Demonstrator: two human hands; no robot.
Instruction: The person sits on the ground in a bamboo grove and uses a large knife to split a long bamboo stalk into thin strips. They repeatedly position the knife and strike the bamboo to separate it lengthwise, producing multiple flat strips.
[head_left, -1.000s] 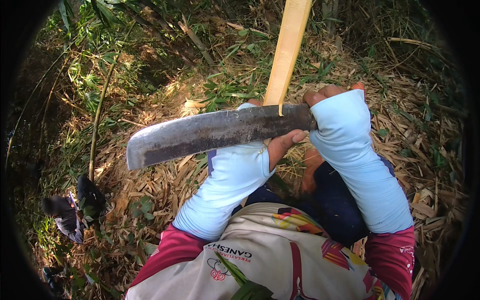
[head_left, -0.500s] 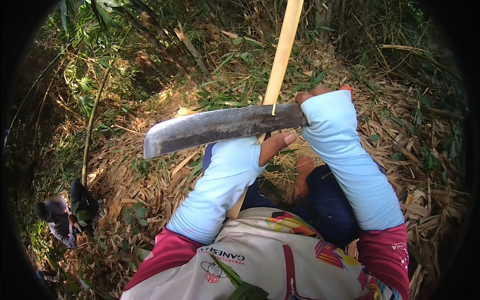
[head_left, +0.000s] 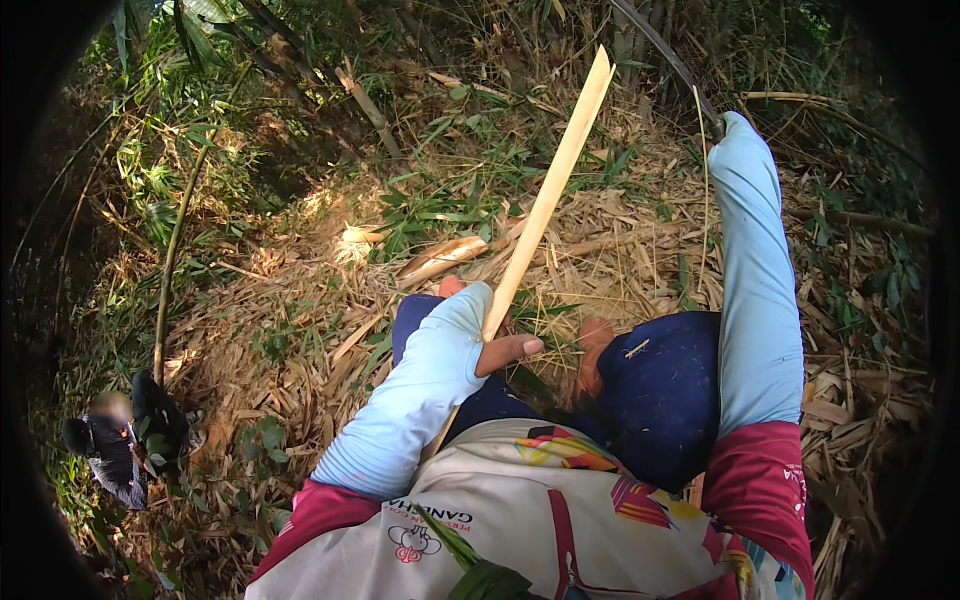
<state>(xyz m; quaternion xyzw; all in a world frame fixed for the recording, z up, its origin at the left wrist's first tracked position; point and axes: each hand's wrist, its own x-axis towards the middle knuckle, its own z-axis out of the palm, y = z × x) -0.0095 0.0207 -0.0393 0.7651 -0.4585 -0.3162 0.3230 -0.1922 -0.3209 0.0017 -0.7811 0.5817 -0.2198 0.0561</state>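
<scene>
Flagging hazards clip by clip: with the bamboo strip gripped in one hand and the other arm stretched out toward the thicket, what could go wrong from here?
1. The left hand grips the pale bamboo strip bare-fingered; its split edges could cut or splinter the fingers.
2. The right hand's arm stretches far out and the hand itself is out of sight among dark stems, so a blind snag seems possible.
3. The slope of dry leaf litter may give poor footing.

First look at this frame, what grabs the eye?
The pale bamboo strip slanting up through the centre, gripped low by the left hand. Next, the right arm in its light blue sleeve stretched far up the right side, where the right hand reaches a dark curved stem. At lower left, another person crouches among dry leaves.
</scene>
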